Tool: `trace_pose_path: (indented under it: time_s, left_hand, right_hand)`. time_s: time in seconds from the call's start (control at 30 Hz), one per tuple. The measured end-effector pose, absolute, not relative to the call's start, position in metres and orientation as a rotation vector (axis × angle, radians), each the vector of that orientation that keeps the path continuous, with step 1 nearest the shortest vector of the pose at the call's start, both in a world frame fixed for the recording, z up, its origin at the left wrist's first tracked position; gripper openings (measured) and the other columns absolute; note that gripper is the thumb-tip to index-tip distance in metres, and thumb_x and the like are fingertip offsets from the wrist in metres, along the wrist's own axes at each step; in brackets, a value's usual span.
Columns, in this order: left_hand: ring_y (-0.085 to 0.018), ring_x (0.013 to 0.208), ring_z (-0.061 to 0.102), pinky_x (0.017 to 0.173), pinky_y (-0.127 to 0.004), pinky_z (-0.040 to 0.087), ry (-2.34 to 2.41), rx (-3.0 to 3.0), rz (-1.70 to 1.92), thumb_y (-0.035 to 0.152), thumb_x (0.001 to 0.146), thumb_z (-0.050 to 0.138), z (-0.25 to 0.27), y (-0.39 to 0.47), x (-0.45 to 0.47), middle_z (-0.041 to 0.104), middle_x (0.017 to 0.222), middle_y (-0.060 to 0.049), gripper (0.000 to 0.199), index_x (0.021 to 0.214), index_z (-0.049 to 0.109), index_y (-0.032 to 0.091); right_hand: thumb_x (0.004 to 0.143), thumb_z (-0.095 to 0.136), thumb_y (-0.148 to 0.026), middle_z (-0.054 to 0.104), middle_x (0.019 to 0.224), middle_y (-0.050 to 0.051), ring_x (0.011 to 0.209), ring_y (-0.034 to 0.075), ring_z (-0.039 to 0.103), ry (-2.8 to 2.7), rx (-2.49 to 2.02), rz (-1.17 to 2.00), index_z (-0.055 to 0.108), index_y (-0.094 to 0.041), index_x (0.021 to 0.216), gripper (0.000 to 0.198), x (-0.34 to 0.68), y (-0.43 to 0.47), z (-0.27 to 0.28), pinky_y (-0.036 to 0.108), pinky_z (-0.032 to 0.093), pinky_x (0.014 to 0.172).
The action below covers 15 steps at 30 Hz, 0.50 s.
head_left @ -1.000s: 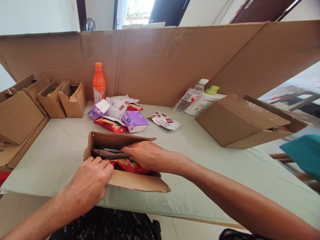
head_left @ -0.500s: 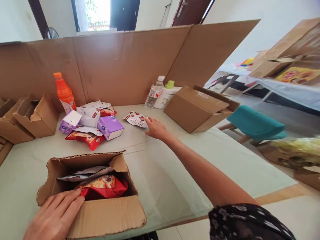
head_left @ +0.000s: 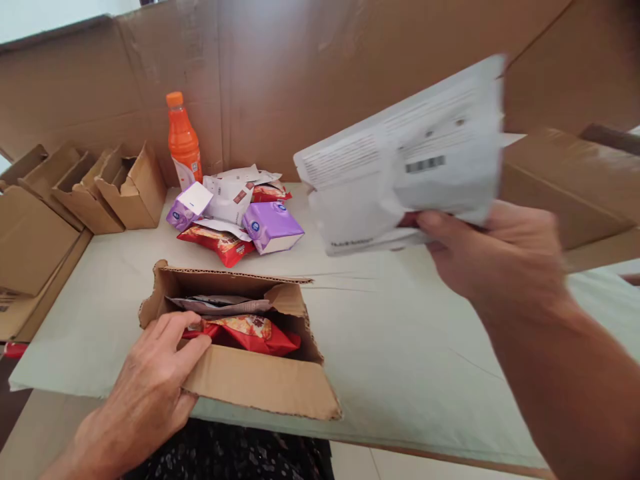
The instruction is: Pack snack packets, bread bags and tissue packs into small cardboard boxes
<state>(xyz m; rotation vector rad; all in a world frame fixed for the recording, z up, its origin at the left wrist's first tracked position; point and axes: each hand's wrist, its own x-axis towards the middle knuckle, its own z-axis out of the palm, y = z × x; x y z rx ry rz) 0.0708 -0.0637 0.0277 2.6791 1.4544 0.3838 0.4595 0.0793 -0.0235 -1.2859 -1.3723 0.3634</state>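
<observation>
In my right hand a flat white pouch with printed text and a barcode is held up above the table, pinched at its lower edge. My left hand grips the near left edge of an open cardboard box, its fingertips over the rim by a red snack bag inside. Behind that bag, a greyish pouch stands in the box. Just beyond the box lies a pile with purple tissue packs, a white pouch and another red snack bag.
An orange drink bottle stands behind the pile against a tall cardboard screen. Several small open boxes line the left side. A larger carton is at the right, partly behind my right hand.
My right hand has picked up the pouch from the table and brought it up and nearer. My left hand stays at the box. The view has turned left and down.
</observation>
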Motion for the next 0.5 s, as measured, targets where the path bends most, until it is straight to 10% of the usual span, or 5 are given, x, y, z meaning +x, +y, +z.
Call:
trace_pose_path:
  time_s: [0.17,0.33,0.5]
  left_hand:
    - [-0.04,0.147,0.038,0.115,-0.061,0.043,1.471,2.671,0.296,0.004,0.071,0.059,0.035,-0.06,0.074,0.039,0.161,-0.019,0.03,0.097,0.07,0.016]
    - [-0.035,0.126,0.059,0.111,-0.056,0.046,1.461,2.589,0.039,0.012,0.076,0.066,0.038,-0.056,0.077,0.067,0.129,-0.017,0.033,0.109,0.069,0.014]
    - [-0.034,0.116,0.062,0.104,-0.052,0.05,1.485,2.581,0.036,0.009,0.076,0.065,0.032,-0.06,0.075,0.07,0.119,-0.014,0.024,0.1,0.069,0.013]
  right_hand:
    - [0.084,0.074,-0.033,0.074,0.069,0.001,0.066,0.027,0.071,-1.612,-1.152,0.111,0.08,-0.033,0.08,0.007,0.395,0.002,0.028,0.039,0.057,0.057]
    - [0.096,0.042,-0.008,0.08,0.104,0.003,0.092,0.02,0.077,-2.284,-0.649,-0.037,0.077,-0.03,0.108,0.043,0.342,-0.002,0.035,0.03,0.061,0.08]
    - [0.086,0.045,0.0,0.079,0.101,0.011,0.088,0.025,0.075,-2.901,-1.21,0.119,0.074,-0.018,0.105,0.039,0.304,0.02,0.027,0.03,0.052,0.07]
